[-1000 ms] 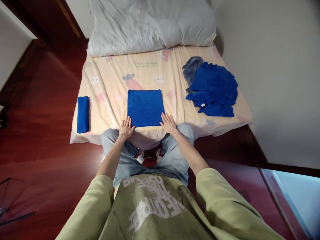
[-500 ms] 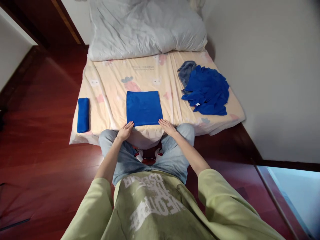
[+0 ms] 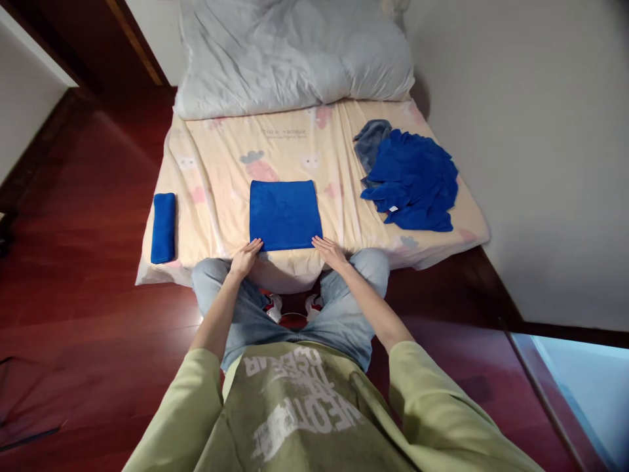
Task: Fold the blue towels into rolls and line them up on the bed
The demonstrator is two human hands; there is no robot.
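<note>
Underfoot, a glossy dark red wooden floor (image 3: 73,229) spreads to either side of the fingers. On it lies a low bed (image 3: 221,164), its cream sheet smooth, lightly creased and printed with pale cartoon figures. Far beyond the fingers, a puffy, rumpled grey-white quilt (image 3: 295,52) is bunched across the head end.

Off to the right of the fingers and further away sits a loose pile of blue cloths (image 3: 415,180). They are soft and fleecy, with overlapping corners fanning outward. A limp grey cloth (image 3: 371,137) pokes out at the pile's far left.

Directly ahead of the fingers, a folded blue towel (image 3: 284,215) lies flat on the sheet. It is plush, nearly square and has crisp edges.

Well to the left, at the bed's edge, rests a narrow folded blue cloth (image 3: 163,227), a neat, thick oblong.

The left hand (image 3: 246,257) lies palm down with its fingers (image 3: 254,246) stretched out and slightly apart, their tips touching the towel's near left corner. The right hand (image 3: 330,252) mirrors it at the near right corner, also flat and gripping nothing. Knees in pale jeans (image 3: 344,308) press against the mattress edge just behind both hands.
</note>
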